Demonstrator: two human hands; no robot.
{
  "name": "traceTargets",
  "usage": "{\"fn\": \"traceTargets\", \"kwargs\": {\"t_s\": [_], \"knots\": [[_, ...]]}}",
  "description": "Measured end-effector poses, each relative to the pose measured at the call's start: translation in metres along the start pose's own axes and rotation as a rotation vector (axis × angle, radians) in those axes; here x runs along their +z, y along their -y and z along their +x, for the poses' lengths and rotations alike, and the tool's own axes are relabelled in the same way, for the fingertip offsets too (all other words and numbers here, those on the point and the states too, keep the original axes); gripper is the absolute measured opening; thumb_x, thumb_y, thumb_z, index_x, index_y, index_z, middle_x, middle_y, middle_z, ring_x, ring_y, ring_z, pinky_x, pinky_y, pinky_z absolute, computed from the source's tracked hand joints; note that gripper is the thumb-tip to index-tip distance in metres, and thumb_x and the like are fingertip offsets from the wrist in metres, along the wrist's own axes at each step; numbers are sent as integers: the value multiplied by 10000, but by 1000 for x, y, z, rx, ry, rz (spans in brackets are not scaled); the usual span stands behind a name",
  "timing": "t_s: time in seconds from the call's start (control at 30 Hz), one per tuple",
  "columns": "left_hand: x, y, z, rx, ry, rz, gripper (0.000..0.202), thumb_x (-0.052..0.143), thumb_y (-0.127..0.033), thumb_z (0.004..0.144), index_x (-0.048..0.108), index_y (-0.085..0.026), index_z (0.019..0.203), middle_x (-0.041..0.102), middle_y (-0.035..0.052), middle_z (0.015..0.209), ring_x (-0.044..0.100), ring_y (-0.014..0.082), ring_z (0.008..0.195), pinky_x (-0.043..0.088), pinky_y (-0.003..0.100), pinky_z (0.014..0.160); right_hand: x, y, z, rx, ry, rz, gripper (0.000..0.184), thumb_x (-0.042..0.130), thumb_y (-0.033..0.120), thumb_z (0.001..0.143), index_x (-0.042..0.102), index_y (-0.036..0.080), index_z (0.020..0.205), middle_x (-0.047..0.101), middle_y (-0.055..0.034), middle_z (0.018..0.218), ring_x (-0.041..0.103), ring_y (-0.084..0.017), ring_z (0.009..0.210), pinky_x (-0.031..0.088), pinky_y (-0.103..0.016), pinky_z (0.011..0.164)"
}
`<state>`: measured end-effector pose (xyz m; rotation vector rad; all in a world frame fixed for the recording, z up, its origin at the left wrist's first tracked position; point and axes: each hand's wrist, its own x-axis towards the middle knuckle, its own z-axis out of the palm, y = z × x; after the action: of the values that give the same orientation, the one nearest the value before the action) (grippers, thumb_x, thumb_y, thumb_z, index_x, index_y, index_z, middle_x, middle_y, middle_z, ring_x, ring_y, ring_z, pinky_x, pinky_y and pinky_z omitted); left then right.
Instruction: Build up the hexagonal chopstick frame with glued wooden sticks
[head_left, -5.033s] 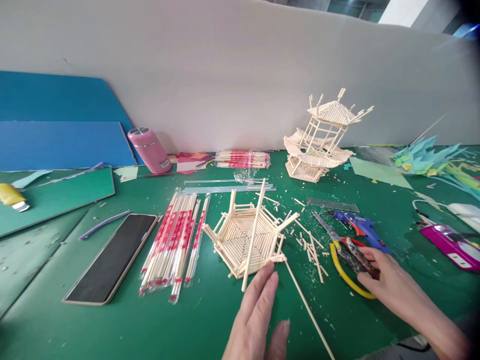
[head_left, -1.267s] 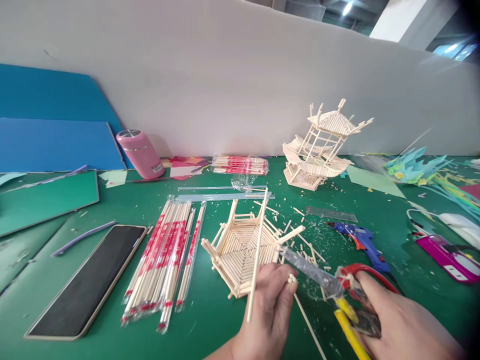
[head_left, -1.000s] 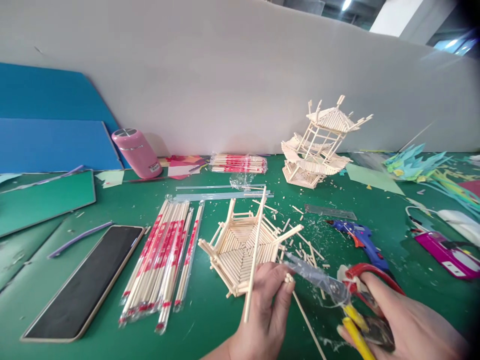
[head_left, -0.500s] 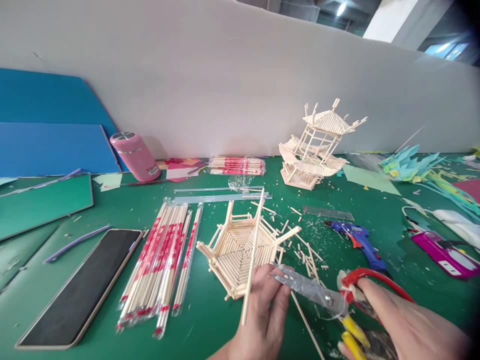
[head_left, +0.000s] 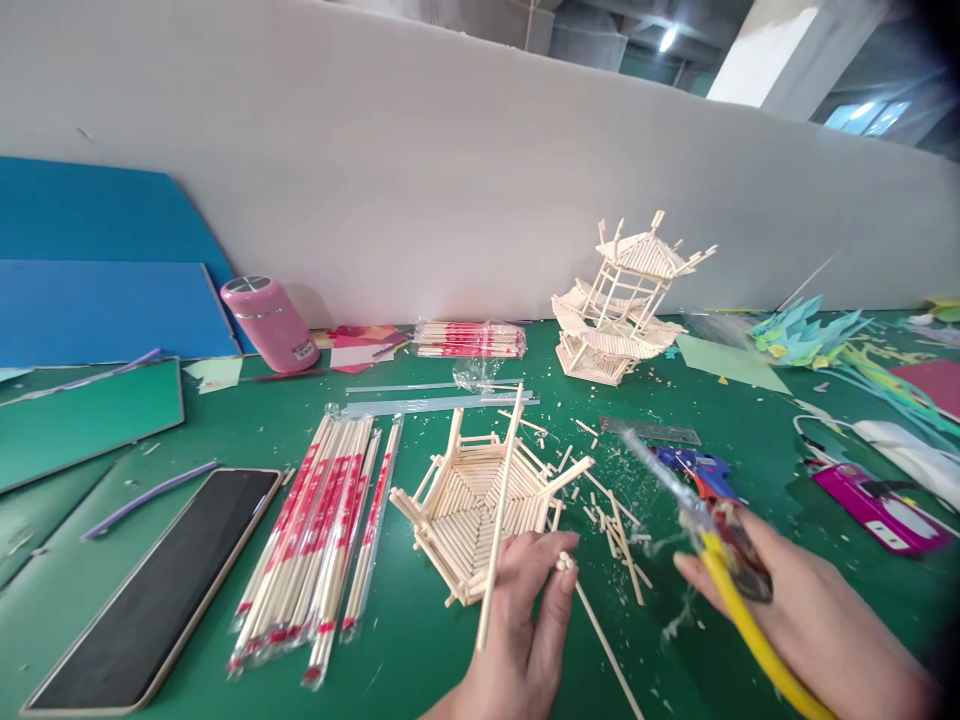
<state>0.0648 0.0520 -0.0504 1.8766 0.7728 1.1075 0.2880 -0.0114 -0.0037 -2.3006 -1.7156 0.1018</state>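
My left hand (head_left: 525, 610) is closed at the bottom centre, with a long thin wooden stick (head_left: 499, 520) lying across its fingers. Cut ends of small stick pieces (head_left: 566, 563) poke out between its thumb and forefinger. Just behind it is a six-sided frame of wooden sticks (head_left: 465, 540) with upright posts and a ribbed floor. My right hand (head_left: 787, 590) grips scissors (head_left: 694, 510) with yellow and red on the handles. Their blades are blurred and point up and left, apart from the sticks, over a blue glue gun (head_left: 697, 468).
Wrapped bundles of sticks (head_left: 307, 550) and a phone (head_left: 157, 590) lie to the left. Behind stand a pink cylinder (head_left: 271, 325) and a stick pavilion (head_left: 619, 300). Stick offcuts (head_left: 619, 535) litter the middle; a magenta device (head_left: 877, 505) is at right.
The scissors have pulled away from my left hand, up and to the right, and turned in my right hand. My left hand keeps its hold, almost in the same place.
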Motion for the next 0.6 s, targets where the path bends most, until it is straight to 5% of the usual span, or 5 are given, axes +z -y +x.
{"fn": "traceTargets", "kwargs": {"t_s": [0.13,0.37,0.5,0.6], "knots": [[-1,5,-2,-23,14,28,299,438,-146,850,468,-156,1147,592,122,1004,546,219,961,427,375,851,14,-22,18,279,128,-34,324,459,479,756,533,192,884,681,-70,760,654,-248,682,499,-294,526],[-4,2,0,-25,44,26,258,420,-150,856,503,-136,1100,596,128,991,554,215,947,438,363,844,49,-54,16,110,40,-160,430,459,480,750,559,114,952,646,-134,889,635,-257,777,501,-313,614],[-3,0,0,-45,17,30,240,415,-164,861,514,-146,1079,604,115,969,556,206,941,441,357,845,37,-51,11,0,-83,-183,418,461,495,769,554,150,985,607,-117,971,619,-240,774,487,-312,586],[-4,-1,-2,-81,30,64,274,442,-193,852,488,-161,1121,587,121,1047,530,220,1016,428,372,885,24,-33,6,40,-156,13,343,451,461,799,523,210,1021,608,-59,908,610,-166,690,458,-230,500]]}}
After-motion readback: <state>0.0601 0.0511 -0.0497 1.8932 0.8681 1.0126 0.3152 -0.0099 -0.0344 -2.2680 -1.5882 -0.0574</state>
